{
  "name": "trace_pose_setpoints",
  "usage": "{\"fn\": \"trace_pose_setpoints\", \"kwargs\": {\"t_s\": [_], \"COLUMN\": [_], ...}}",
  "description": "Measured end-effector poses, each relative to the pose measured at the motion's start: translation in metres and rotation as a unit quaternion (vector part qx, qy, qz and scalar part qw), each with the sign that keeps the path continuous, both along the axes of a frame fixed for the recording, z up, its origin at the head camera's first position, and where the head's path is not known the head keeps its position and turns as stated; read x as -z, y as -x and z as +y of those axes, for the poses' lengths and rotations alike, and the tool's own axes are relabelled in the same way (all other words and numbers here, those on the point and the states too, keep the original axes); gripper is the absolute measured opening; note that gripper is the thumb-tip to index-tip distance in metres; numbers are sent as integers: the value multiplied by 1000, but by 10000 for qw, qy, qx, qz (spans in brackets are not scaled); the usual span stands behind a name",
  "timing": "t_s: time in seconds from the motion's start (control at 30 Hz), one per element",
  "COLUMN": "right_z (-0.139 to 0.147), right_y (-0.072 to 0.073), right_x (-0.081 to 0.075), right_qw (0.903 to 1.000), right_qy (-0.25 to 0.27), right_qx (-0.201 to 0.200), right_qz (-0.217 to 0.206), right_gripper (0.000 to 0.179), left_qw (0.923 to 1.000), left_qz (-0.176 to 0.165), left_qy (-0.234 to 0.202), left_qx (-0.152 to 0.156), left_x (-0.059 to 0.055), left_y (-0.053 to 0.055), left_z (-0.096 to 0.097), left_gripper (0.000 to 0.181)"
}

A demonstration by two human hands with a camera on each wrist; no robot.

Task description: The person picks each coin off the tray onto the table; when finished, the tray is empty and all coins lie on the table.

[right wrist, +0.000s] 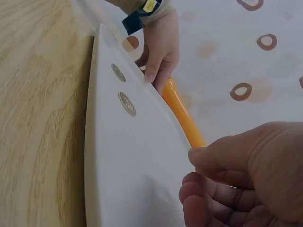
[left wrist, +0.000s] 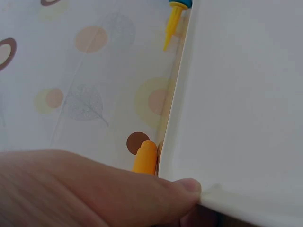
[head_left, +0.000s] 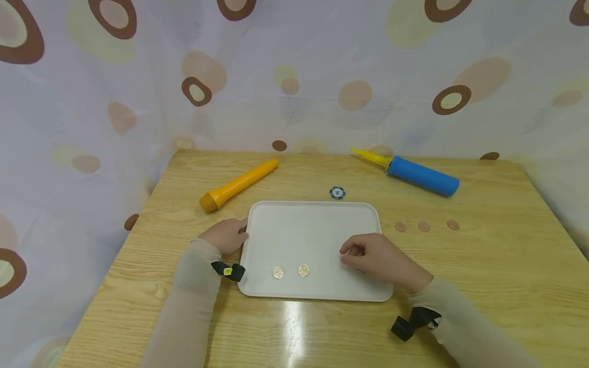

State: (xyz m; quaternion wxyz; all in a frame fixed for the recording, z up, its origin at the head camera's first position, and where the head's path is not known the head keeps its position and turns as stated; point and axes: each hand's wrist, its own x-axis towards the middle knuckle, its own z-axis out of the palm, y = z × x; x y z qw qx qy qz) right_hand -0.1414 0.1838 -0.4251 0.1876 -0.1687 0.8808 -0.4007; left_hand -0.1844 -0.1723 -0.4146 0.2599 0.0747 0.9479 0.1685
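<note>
A white rectangular tray (head_left: 313, 225) lies before me with two gold-coloured coins, a left coin (head_left: 278, 272) and a right coin (head_left: 303, 270), near its front edge. My left hand (head_left: 226, 236) grips the tray's left rim; in the left wrist view the thumb (left wrist: 187, 185) lies on top of the rim, and the other fingers are mostly hidden under it. Over the tray's right part hovers my right hand (head_left: 375, 258), its fingers loosely curled. Between its thumb (right wrist: 208, 158) and fingers nothing shows in the right wrist view.
Right of the tray lie three copper-coloured coins (head_left: 424, 226); something small and pale (head_left: 411, 257) is partly hidden by the right hand. Behind the tray are a poker chip (head_left: 337, 192), an orange club-shaped object (head_left: 239, 185) and a blue hand pump (head_left: 423, 175) with a yellow nozzle.
</note>
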Motion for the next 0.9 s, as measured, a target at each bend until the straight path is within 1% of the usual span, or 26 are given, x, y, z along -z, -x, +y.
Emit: {"fn": "trace_pose_setpoints", "kwargs": {"t_s": [0.1,0.2,0.37,0.53,0.8,0.9], "right_z": [-13,-24,-41,-54,-67,-70], "right_y": [1,1,0,-1,-2,-2], "right_x": [3,6,10,13,16,17], "right_qw": [9996,9991,9989,9986,9982,9975], "right_qy": [117,147,66,5,-234,-380], "right_qx": [-234,-348,-411,-497,-552,-596], "right_qz": [-105,-195,-206,-170,-88,8], "right_gripper": [12,12,11,15,20,23], "left_qw": [10000,10000,10000,10000,9999,9999], "left_qz": [-1,13,31,26,79,85], "left_qy": [23,25,3,36,24,39], "left_qx": [-6,31,62,52,139,130], "left_x": [0,0,1,2,3,3], "left_y": [0,0,1,1,3,3], "left_z": [-1,-1,0,-1,-1,-1], "left_gripper": [47,44,40,46,40,42]}}
